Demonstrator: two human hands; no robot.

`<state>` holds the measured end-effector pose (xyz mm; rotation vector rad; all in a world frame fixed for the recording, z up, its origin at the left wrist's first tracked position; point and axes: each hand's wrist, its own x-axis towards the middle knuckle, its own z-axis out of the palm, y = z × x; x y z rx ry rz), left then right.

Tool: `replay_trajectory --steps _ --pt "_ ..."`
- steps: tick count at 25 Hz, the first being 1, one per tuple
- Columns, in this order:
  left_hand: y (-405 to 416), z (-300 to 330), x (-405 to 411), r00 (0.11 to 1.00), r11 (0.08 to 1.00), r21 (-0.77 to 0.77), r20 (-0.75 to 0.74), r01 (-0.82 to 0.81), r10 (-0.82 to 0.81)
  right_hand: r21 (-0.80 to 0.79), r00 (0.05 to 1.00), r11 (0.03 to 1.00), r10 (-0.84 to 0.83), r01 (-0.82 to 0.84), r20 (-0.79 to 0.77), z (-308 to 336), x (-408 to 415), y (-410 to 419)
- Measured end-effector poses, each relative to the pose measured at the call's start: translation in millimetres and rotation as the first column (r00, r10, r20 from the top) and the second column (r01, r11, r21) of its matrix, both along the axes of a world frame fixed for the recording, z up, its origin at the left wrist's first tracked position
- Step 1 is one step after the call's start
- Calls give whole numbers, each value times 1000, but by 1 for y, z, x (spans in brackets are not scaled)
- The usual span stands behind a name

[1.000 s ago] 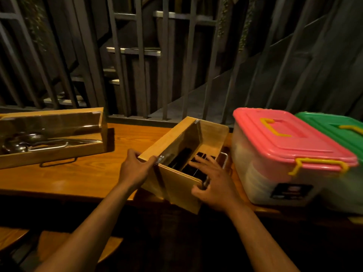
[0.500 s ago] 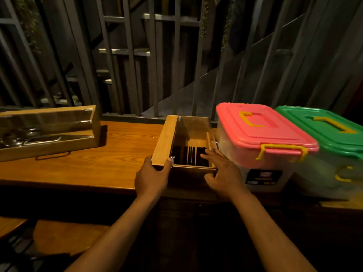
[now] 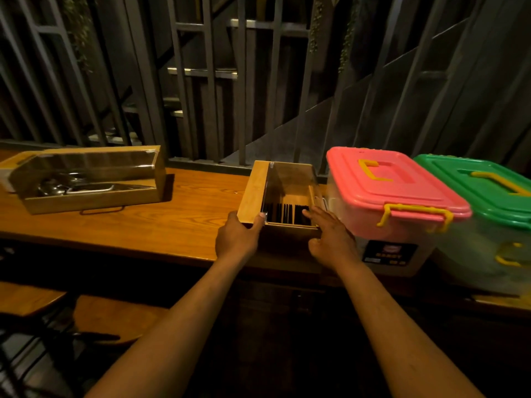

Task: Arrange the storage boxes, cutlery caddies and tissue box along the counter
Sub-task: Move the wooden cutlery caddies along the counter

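A small wooden cutlery caddy (image 3: 253, 191) with a clear lid and dark utensils inside stands on the wooden counter (image 3: 186, 216), square to the edge. My left hand (image 3: 237, 239) grips its near left corner. My right hand (image 3: 330, 239) presses on its near right corner, fingers over the rim. Touching its right side is a clear storage box with a pink lid (image 3: 388, 185); a green-lidded box (image 3: 482, 191) stands right of that. A long wooden caddy (image 3: 86, 179) holding metal spoons lies at the far left. No tissue box is in view.
Dark metal bars and a staircase rise behind the counter. Wooden stools (image 3: 109, 314) stand below the counter's near edge at the left. Bare counter lies between the two caddies.
The small caddy was tilted and angled a second ago; it now sits flat and straight against the pink-lidded box. Both hands stayed on its near corners.
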<state>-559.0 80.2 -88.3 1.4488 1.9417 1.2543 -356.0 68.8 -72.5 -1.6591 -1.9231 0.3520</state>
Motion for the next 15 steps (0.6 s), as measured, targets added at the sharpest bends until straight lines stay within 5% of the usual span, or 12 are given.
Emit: replay_trajectory --steps 15 --pt "10 9 -15 985 978 -127 -35 165 -171 -82 905 991 -63 107 421 19 -17 -13"
